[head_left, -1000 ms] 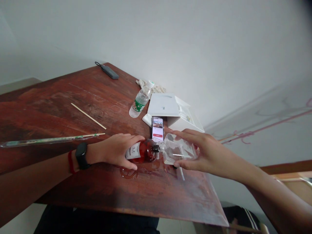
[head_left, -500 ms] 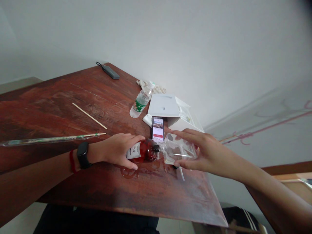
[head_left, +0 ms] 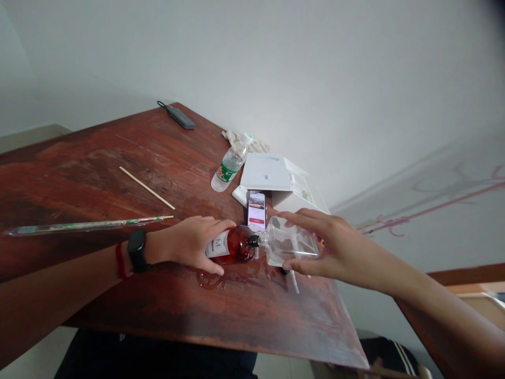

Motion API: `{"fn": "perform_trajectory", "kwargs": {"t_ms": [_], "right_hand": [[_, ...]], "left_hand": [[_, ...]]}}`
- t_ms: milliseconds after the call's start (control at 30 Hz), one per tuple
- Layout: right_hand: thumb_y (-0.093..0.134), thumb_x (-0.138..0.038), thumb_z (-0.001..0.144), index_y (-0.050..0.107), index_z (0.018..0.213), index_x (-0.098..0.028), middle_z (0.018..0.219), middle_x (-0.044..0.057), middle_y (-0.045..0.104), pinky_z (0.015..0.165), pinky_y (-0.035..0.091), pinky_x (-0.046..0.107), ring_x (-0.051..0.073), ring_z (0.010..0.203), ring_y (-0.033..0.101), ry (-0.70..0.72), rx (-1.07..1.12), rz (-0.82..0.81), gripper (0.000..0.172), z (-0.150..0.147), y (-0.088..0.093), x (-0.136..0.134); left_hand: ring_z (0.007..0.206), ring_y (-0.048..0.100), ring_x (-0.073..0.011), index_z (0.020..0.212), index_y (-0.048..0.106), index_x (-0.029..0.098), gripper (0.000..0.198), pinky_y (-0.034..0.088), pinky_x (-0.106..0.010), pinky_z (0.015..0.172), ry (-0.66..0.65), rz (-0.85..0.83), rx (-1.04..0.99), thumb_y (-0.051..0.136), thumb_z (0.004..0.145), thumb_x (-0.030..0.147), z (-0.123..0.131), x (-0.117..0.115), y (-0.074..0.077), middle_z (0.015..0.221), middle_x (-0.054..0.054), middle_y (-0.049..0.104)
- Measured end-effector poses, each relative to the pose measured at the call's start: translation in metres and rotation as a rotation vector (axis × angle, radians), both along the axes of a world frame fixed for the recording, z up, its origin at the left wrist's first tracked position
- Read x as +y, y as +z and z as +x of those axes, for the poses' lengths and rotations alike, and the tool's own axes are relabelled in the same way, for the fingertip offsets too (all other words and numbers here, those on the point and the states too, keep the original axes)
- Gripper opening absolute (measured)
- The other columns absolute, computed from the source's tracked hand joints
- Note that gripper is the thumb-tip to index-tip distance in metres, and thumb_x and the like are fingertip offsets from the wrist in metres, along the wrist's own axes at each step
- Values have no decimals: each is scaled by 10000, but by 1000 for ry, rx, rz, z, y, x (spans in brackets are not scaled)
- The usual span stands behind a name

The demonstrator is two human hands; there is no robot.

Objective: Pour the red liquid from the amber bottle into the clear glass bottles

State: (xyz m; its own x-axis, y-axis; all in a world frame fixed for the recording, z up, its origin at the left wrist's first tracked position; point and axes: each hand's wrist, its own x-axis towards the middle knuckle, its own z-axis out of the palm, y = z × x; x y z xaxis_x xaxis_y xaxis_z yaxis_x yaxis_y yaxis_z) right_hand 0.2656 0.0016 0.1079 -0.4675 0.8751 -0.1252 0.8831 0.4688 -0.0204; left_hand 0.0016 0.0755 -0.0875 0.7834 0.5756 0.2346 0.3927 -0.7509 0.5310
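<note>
My left hand (head_left: 196,243) wraps round a bottle of red liquid (head_left: 241,245), which has a pale label marked M and a black neck. The bottle lies sideways, its mouth pointing right. My right hand (head_left: 321,242) grips a clear, square-sided bottle (head_left: 291,243), also tilted on its side, with its neck facing left. The two mouths meet end to end. Little or no liquid shows inside the clear one. Beneath them, wet puddles (head_left: 211,280) glisten on the wooden table (head_left: 205,316). A small black item with a white stick (head_left: 295,282) lies under my right hand.
Behind the hands lie a lit phone (head_left: 256,210), white boxes (head_left: 266,172) and a green-labelled water bottle (head_left: 229,164). A bare chopstick (head_left: 147,188) and a wrapped one (head_left: 87,226) are at left. A grey device (head_left: 180,117) sits at the far corner, and a cloth (head_left: 256,145) by the wall.
Both hands keep their hold on the two bottles, mouths still together. The whole view has shifted very slightly; nothing else visibly differs.
</note>
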Motion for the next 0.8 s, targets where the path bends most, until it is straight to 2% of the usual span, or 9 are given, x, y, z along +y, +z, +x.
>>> {"fn": "perform_trajectory", "kwargs": {"t_ms": [333, 600, 800], "right_hand": [[833, -467, 863, 628, 1534, -297, 1380, 114, 760, 947, 645, 449, 313, 1083, 790, 13, -6, 15, 722, -3, 2, 0], [813, -491, 875, 621, 1536, -280, 1392, 118, 744, 966, 624, 460, 334, 1156, 760, -14, -40, -9, 720, -5, 3, 0], [802, -492, 892, 621, 1530, -273, 1363, 113, 748, 969, 616, 454, 324, 1140, 758, -9, -39, -19, 699, -7, 4, -1]], "left_hand": [[1161, 737, -394, 1517, 479, 205, 1007, 537, -445, 1010, 8, 16, -13, 945, 711, 588, 0, 1, -5, 1321, -147, 735], [1158, 741, -399, 1539, 459, 205, 1029, 534, -440, 1013, 0, 28, -29, 941, 721, 601, -1, 2, -8, 1317, -143, 735], [1135, 745, -398, 1546, 454, 200, 1044, 537, -441, 1002, -1, 25, -16, 935, 721, 622, -1, 3, -6, 1297, -142, 738]]}}
